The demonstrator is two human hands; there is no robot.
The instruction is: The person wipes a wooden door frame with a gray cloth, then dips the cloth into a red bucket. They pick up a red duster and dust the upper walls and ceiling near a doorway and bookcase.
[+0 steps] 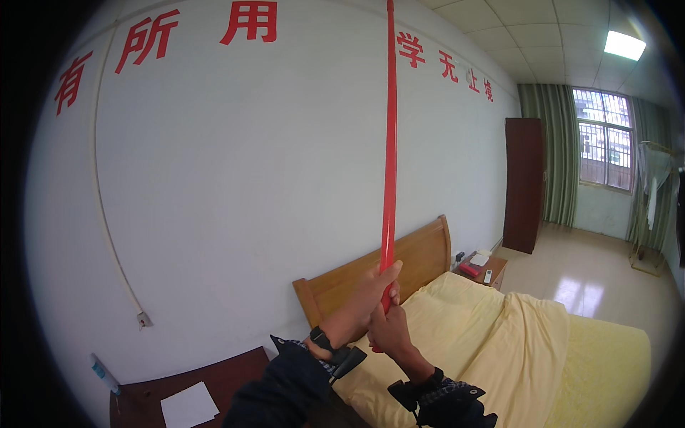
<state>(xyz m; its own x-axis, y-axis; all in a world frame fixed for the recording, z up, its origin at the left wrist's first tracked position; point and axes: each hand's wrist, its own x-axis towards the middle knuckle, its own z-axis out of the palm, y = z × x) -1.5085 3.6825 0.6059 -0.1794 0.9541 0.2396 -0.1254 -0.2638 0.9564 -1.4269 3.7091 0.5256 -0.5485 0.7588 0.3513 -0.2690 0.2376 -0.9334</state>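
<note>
Both of my hands grip a long red pole [391,155] that stands nearly upright before the wall. My left hand [374,286] is wrapped around it higher up, with the thumb along the shaft. Just beneath, my right hand [389,327] closes on the lower part, and a short red end pokes out below the fist. The pole's top runs up to the upper picture edge, so whatever is at its tip is out of sight. Black straps with dark attachments sit on both wrists.
A wooden headboard [369,267] and a bed with yellow bedding [471,331] lie behind my hands. Lower left is a dark desk [241,372] with white paper [190,405]. A nightstand [500,266], a wardrobe [522,184] and a clothes rack [650,262] stand to the right.
</note>
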